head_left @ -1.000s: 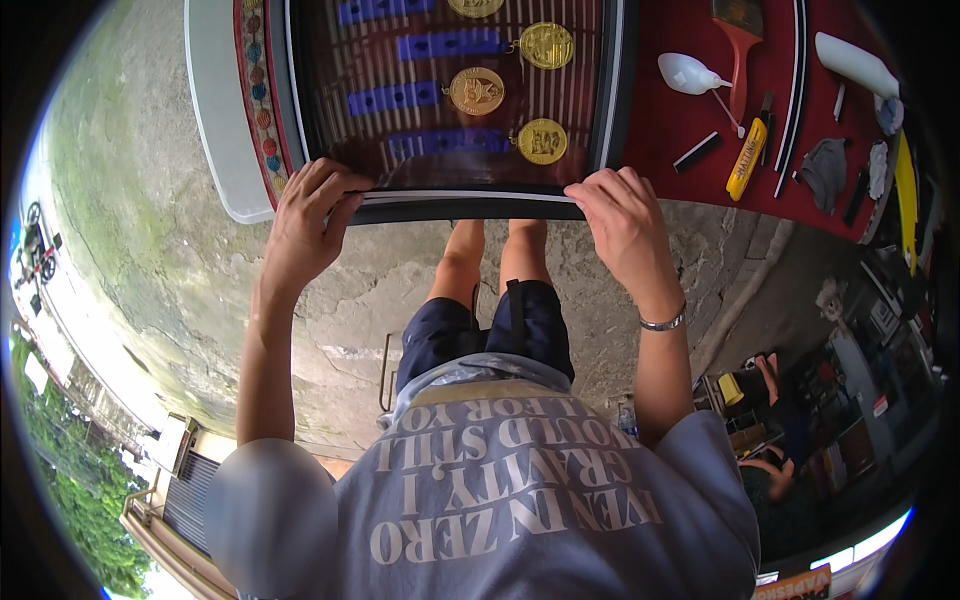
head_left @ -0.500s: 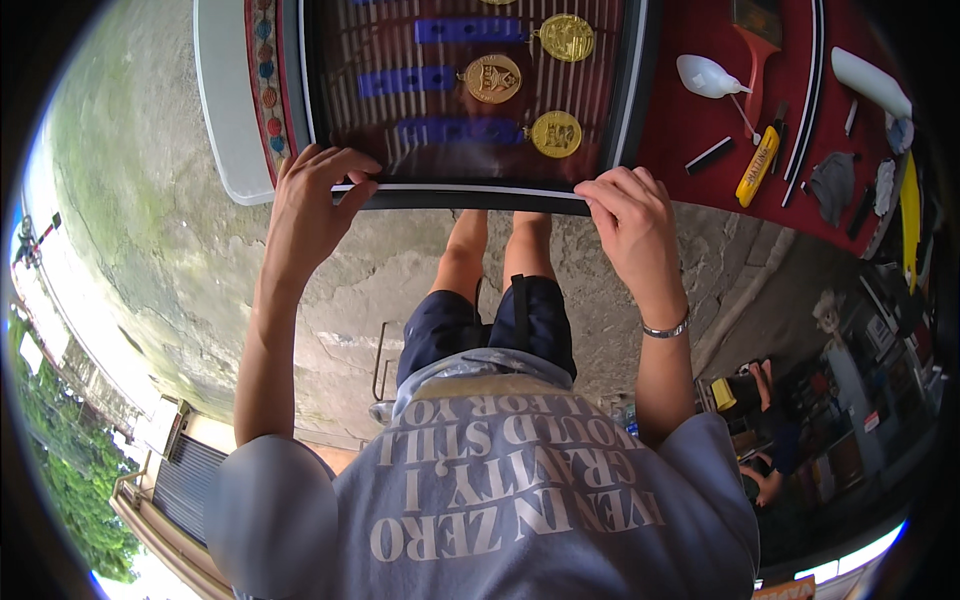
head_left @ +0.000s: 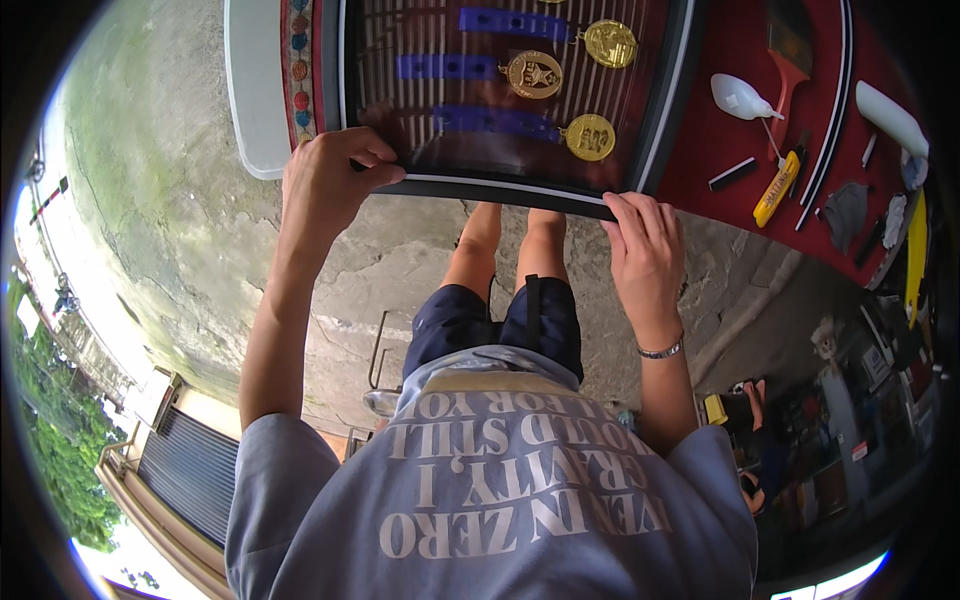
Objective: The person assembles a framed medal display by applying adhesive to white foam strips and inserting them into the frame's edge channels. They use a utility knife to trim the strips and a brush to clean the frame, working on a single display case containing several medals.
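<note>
A black picture frame lies on a red table and overhangs its near side. Under its glass are three gold medals on blue ribbons against a dark striped backing. My left hand grips the frame's near left corner, fingers curled over the edge. At the near right corner my right hand, with a metal bracelet on its wrist, holds the same edge. Both thumbs are hidden under the frame.
A white board and a patterned strip lie left of the frame. To the right are a red-handled brush, a white spoon-shaped thing, a yellow utility knife, a white tube and a grey cloth. Cracked concrete floor lies below.
The frame and medals have shifted up and to the right in the picture. Both hands keep the same hold on the near edge.
</note>
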Demonstrator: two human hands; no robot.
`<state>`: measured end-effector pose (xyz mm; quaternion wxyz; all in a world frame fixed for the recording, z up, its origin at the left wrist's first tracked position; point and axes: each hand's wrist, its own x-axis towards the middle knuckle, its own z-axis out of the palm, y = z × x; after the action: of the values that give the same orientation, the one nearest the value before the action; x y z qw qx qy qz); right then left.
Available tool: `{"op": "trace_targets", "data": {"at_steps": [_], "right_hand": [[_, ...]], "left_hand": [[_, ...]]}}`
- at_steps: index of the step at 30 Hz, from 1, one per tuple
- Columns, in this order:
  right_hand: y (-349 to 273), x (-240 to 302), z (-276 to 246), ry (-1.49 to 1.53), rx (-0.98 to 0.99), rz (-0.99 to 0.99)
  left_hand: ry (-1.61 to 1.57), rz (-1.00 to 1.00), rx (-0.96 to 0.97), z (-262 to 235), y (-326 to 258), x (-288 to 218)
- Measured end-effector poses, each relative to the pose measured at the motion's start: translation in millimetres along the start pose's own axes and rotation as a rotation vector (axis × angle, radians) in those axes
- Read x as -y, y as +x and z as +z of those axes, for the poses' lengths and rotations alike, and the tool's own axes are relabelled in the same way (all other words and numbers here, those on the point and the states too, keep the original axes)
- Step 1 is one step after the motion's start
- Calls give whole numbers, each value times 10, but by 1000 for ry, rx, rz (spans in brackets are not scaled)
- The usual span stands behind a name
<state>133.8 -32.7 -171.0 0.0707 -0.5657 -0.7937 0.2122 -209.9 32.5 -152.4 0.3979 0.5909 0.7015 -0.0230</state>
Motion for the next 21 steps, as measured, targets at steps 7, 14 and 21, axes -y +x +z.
{"op": "trace_targets", "data": {"at_steps": [7, 14, 21], "right_hand": [[-5, -1, 38, -18, -29, -1], [60, 227, -3, -297, 87, 46], [315, 628, 247, -132, 134, -32]], "left_hand": [[201, 460, -193, -4, -191, 323], [383, 505, -415, 245, -328, 675], [117, 537, -584, 462, -263, 850]]}}
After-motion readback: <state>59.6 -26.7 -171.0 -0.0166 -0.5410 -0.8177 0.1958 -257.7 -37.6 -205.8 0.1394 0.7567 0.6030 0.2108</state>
